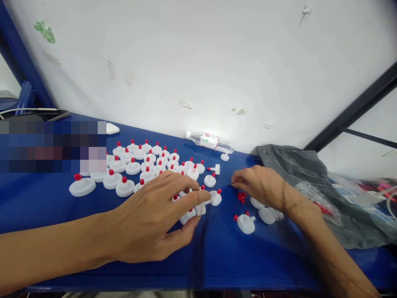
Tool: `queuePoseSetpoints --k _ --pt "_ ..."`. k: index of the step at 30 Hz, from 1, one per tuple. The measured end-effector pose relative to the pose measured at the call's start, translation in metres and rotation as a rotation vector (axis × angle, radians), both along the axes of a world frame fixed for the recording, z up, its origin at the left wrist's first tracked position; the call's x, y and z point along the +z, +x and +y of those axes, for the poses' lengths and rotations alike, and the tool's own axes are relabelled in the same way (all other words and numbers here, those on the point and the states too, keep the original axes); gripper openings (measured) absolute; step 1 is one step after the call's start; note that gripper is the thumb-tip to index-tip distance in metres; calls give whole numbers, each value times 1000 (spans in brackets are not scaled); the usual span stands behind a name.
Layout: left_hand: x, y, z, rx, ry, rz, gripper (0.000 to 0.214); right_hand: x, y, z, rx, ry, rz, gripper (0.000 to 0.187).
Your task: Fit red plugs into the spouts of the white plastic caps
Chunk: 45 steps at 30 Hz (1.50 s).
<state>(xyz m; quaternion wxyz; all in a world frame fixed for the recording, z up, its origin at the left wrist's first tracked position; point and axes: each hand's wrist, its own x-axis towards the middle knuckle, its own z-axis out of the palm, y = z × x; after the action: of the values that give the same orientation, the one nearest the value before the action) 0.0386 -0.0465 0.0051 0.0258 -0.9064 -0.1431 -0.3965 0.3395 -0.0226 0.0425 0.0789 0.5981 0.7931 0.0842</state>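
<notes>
Between the thumb and fingers of my left hand [155,215] is a white nozzle cap [201,208], partly covered by the fingers. Around and beyond that hand stand many white nozzle caps with red tips [124,188], set close together on the blue table. My right hand [262,184] is closed, fingertips pinched low over the table; what they hold, if anything, is hidden. Just below its fingers lies a small pile of loose red tips [241,198]. White nozzle caps [267,215] lie under and in front of my right wrist, with another white cap [246,224] nearer me beside red tips.
A clear plastic bottle [211,141] lies on its side against the wall. On the right, a grey plastic bag [279,159] covers the table [223,260] edge, with clear wrapping [319,200] on top. A blurred-out block hides the left side. Blue and dark metal posts frame both sides.
</notes>
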Motion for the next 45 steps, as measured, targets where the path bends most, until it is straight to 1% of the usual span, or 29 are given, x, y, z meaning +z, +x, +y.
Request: queuePoseSetpoints --k 9,13,16,19,21,22,24,26,29,32,36,45 --pt "2 -1 0 8 23 12 33 5 3 0 -32 63 -2 17" --pt "2 -1 0 17 10 15 32 5 -1 -1 3 95 -9 22" --pt "2 0 -1 17 12 10 32 9 -5 -3 13 146 8 20" --pt "2 0 -1 17 14 14 32 15 -8 -6 13 254 125 15" --pt "2 -1 -1 18 14 12 33 18 -12 -10 42 316 283 11" --pt "2 -1 -1 16 13 13 33 20 -14 -11 68 320 378 9" --pt "1 -1 -1 13 13 15 32 21 -21 -16 134 274 575 10" --pt "1 -1 -1 14 10 19 32 19 -29 -20 204 175 746 15" --pt "0 0 0 18 3 18 33 14 -37 -23 238 37 875 15" --pt "0 0 1 21 0 21 34 8 -40 -21 258 -36 890 13" --pt "1 0 0 17 -4 32 33 2 -40 -18 285 -71 889 15" --pt "1 -2 -1 20 1 36 33 10 -44 -23 302 37 928 18"
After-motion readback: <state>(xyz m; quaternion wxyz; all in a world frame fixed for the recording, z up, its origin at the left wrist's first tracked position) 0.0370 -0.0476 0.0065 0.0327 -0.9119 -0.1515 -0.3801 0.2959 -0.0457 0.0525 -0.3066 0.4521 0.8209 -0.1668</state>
